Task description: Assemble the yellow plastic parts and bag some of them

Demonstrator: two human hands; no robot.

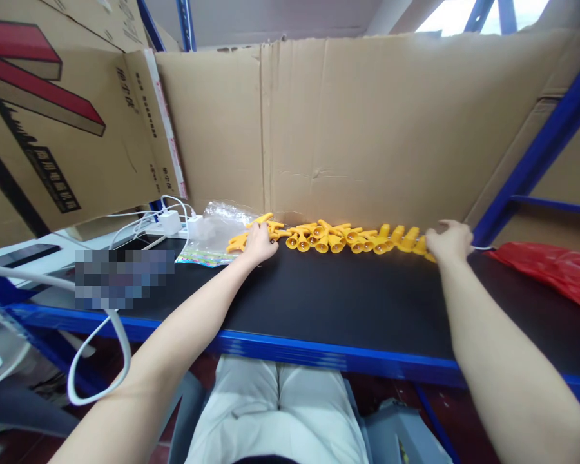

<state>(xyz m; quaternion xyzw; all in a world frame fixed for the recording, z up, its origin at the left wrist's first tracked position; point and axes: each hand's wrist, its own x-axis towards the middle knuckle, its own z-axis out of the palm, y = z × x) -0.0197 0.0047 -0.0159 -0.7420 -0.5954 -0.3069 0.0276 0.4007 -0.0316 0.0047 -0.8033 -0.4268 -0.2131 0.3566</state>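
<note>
Along the back of the black shelf top lies a row of small yellow plastic pieces (336, 242), many with flared, funnel-like ends facing me. My left hand (260, 243) is at the row's left end, its fingers curled in among yellow pieces (236, 243) that stick out on both sides of it; the fingertips are partly hidden. At the opposite end, my right hand (448, 240) has its fingers bent but apart, beside several upright yellow cones (408, 239). Its thumb side is against the last cones. Behind my left hand lies a clear plastic bag (222, 222).
A cardboard wall (367, 129) closes off the back. White chargers (170, 222) and cables crowd the left, near a printed carton (77, 129). A red plastic bag (551, 267) lies at the right. The blue shelf edge (319, 354) runs above my lap.
</note>
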